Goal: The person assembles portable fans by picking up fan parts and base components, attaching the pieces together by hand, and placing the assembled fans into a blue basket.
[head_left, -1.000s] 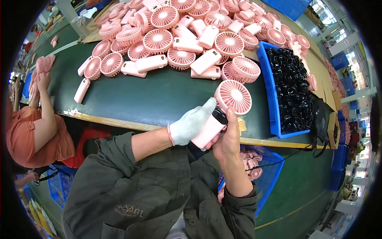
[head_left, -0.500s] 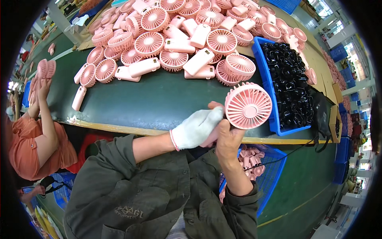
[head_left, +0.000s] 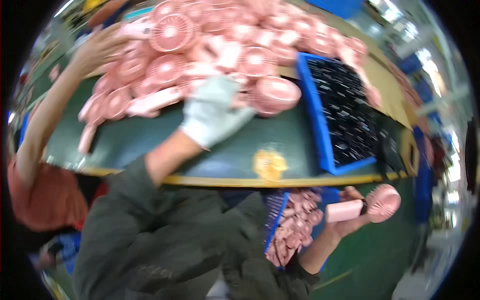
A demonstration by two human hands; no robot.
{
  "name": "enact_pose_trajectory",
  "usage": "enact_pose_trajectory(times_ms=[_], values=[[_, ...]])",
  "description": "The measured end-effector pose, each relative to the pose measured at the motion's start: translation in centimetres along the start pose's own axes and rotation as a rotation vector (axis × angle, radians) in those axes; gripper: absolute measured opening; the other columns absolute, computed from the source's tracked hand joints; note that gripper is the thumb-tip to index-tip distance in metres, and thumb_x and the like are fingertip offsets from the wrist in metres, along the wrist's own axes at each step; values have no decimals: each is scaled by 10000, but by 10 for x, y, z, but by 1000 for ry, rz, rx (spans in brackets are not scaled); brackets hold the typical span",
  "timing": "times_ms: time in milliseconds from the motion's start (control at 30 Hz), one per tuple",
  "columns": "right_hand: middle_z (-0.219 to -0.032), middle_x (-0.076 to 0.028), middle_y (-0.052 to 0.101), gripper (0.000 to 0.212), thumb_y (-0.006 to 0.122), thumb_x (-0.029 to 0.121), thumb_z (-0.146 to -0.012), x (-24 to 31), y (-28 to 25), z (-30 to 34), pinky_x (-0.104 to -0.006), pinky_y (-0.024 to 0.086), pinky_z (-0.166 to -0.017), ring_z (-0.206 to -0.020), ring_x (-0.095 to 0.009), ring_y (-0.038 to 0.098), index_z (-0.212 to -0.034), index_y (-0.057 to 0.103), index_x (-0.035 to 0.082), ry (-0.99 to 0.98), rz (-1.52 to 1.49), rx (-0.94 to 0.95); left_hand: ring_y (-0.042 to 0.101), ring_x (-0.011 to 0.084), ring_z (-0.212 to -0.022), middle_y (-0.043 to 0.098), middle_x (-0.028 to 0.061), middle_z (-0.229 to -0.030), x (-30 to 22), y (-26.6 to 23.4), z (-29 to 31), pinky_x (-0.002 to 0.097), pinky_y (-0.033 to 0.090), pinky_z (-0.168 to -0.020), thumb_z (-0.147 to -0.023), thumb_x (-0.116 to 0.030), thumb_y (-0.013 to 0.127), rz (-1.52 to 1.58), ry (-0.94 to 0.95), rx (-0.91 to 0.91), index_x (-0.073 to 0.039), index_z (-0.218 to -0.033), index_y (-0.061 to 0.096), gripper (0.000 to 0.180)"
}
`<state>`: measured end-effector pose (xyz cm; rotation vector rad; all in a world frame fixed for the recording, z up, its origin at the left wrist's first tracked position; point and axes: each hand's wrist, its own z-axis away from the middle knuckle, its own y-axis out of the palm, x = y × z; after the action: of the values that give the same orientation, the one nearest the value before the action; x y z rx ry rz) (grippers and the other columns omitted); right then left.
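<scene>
My left hand (head_left: pixel 212 112), in a white glove, reaches over the near edge of a pile of pink handheld fans (head_left: pixel 170 32) on the dark green table. Motion blurs its fingers, and I cannot make out whether they grip a fan. Out to the right, past the table edge, my bare right hand (head_left: pixel 350 225) is closed around a pink fan; its handle (head_left: pixel 344 211) points left and its round head (head_left: pixel 383 203) points right. Below that table edge is a blue crate (head_left: pixel 275 220) filled with pink fans, just left of my right hand.
A blue tray (head_left: pixel 316 117) of small black parts stands on the table at right. A yellowish patch (head_left: pixel 270 165) lies by the table's near edge. At left, a co-worker in orange stretches a hand (head_left: pixel 100 50) to the pile. Cardboard (head_left: pixel 387 92) lies beyond the tray.
My hands have separated. The left let go of the fan and moved forward to the pile; the right carried the fan down and right. The co-worker's arm has reached over the pile.
</scene>
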<state>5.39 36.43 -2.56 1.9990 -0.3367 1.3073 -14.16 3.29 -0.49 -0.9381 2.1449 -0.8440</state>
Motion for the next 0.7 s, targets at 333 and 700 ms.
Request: enact_pose_trajectory(times_ms=[333,700], values=[[-1085,-76,628,304,599,358,-939,-96,-228,117,-397,538,-838,-962,-252,619,-1096,544,103,553,-403,-869,639,347,-976,637,224,-1049,23,20,-51,415,497,-839,-723,-351,725,108,-374,401,2,-1177,556,599],[-729,-29,574,225,553,65,-931,9,-16,5,-230,390,-574,-627,-81,482,-729,594,-27,-102,763,-41,592,346,-822,561,152,-862,20,-28,39,399,508,-724,-673,-137,685,193,69,382,-60,-939,584,295]])
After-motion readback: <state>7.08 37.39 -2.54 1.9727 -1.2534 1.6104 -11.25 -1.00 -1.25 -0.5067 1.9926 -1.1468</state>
